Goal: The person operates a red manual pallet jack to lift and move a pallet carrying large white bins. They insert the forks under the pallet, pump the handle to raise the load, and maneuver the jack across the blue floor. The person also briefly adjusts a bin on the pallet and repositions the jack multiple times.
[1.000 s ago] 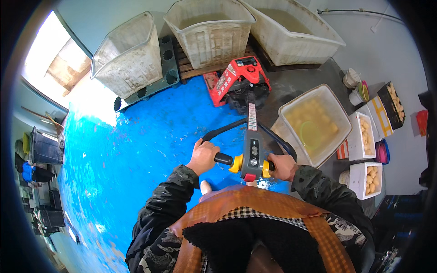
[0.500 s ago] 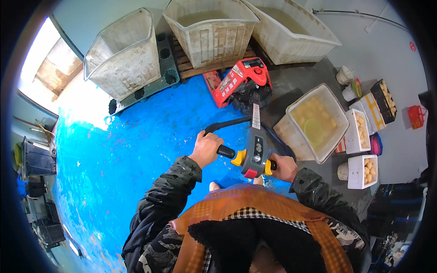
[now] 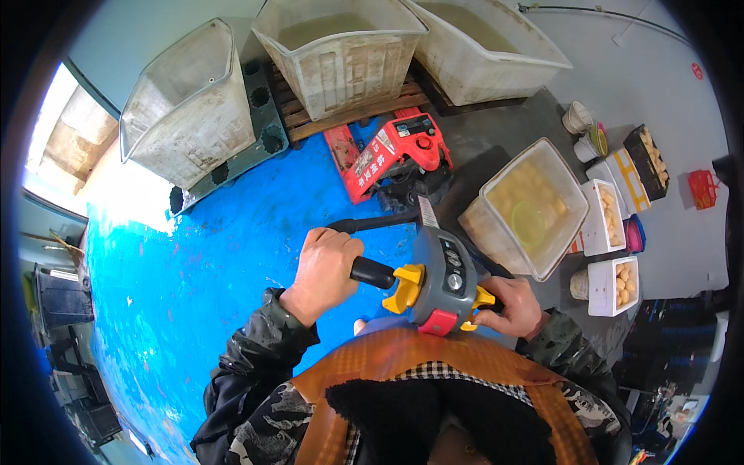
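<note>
Blue painted floor (image 3: pixel 194 256) carries everything; it looks wet and glossy, so I'd judge traction poor for wheels and feet. Largest items: three big dirty white plastic tubs (image 3: pixel 341 46), one of them tipped on its side at the left, two on a wooden pallet (image 3: pixel 353 116), liquid visible in the two upright ones, so heavy and prone to slosh, not something to hand-carry. Next down, the red powered pallet truck (image 3: pixel 391 155), forks apparently under that pallet; the body is rigid steel, heavy, moves only on its own wheels. Clear lidded bin (image 3: pixel 535 205) of yellowish pieces sits on the grey floor just right of the truck, small white boxes (image 3: pixel 612 283) of similar pieces beside it. Tiller head (image 3: pixel 442 283) is the control point: grey housing, yellow thumb paddles, red button at the near end, black bar grips each side. Left hand (image 3: pixel 325 271) is fully closed round the left black grip (image 3: pixel 372 273), knuckles up. Right hand (image 3: pixel 511 306) is wrapped on the right grip, thumb near the yellow paddle (image 3: pixel 482 298). Grips look like hard rubber, stiff, fine if dry. Judgement: take it only by both grips, steer with light input, since load mass will carry through turns.
</note>
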Tool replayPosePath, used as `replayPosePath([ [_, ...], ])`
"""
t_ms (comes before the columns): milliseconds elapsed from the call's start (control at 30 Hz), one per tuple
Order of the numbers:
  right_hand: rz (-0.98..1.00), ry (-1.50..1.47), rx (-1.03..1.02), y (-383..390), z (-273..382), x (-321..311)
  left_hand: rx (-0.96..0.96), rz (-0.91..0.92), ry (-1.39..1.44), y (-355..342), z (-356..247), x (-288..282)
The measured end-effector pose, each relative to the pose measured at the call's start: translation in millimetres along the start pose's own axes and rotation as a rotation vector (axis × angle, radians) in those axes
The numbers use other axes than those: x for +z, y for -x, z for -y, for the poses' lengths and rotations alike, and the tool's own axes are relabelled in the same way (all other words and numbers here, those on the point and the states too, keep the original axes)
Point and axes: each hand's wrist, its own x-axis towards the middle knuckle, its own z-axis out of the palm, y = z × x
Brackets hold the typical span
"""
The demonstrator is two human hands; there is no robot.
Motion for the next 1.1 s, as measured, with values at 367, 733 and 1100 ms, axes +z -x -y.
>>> replayPosePath([
  [367,-0.146,0.063,0.214,4,-44,-67,0.085,-0.178,0.063,-62,-25,16],
  [733,-0.116,-0.183,0.404,29,-202,-242,0.359,0.015,0.373,-150,-159,94],
  [1100,0.078,-0.199,0.221,-16,-312,-384,0.002,0.318,0.578,-261,-285,165],
])
